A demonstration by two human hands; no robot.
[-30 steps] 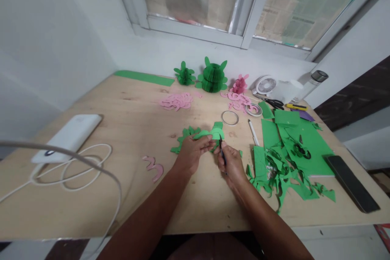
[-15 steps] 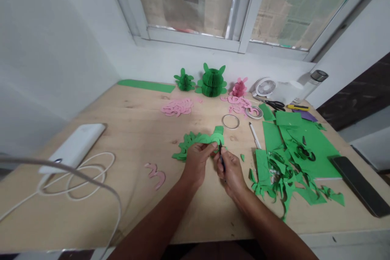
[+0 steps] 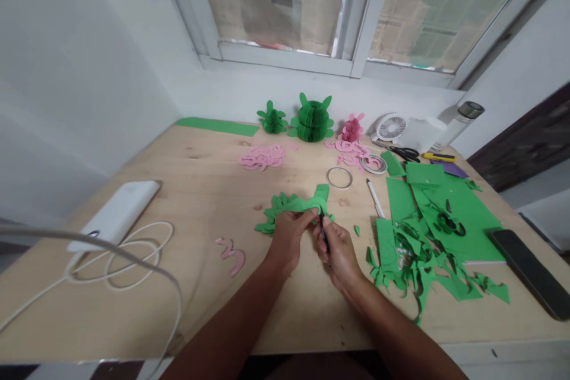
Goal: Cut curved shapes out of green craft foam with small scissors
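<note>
Spreading across the lower view, a pale wooden surface (image 3: 191, 202) carries everything in front of the white wall. On its right side lies a large green paper sheet (image 3: 478, 225), with a tangle of green paper scraps (image 3: 416, 261) on and before it. A white power bank (image 3: 116, 214) rests at the left, and a black phone (image 3: 532, 273) lies at the right edge. Centrally, near the front, are green scalloped paper cutouts (image 3: 294, 204); their long axis runs across the view from left to right, rising slightly rightward, and a squarish tab at the right end points away from the person. The left hand (image 3: 289, 234) pinches them between thumb and fingers. The right hand (image 3: 342, 249) is closed around a slim dark tool (image 3: 325, 238), whose long axis runs nearly fore and aft, its tip pointing away from the person and meeting the green paper; whether it is scissors or a knife cannot be told. Left of the hands lies a wavy pink cutout (image 3: 238, 260), and right of them a small green chip (image 3: 357, 230).
</note>
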